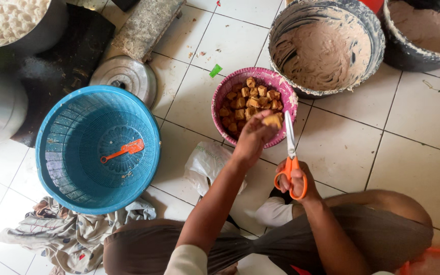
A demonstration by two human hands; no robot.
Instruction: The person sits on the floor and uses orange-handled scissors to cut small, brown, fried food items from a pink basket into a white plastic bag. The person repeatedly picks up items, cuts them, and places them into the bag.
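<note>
scissors (291,158): bright smooth metal blades, glossy orange plastic handles
blue basket (57,153): plastic, perforated mesh wall, slight sheen
orange spatula (124,149): smooth plastic
pink bowl (286,91): plastic, dusted with pale flour-like film
fried cubes (250,99): golden-brown, rough, porous crust
large basin (367,25): smeared inside with thick, matt beige paste
round lid (128,76): dull grey metal, brushed look
floor tiles (413,122): glazed white ceramic, faintly glossy, speckled with crumbs
plastic bag (204,163): thin, crinkled, translucent white
cloth (62,234): crumpled printed fabric, matt
</note>
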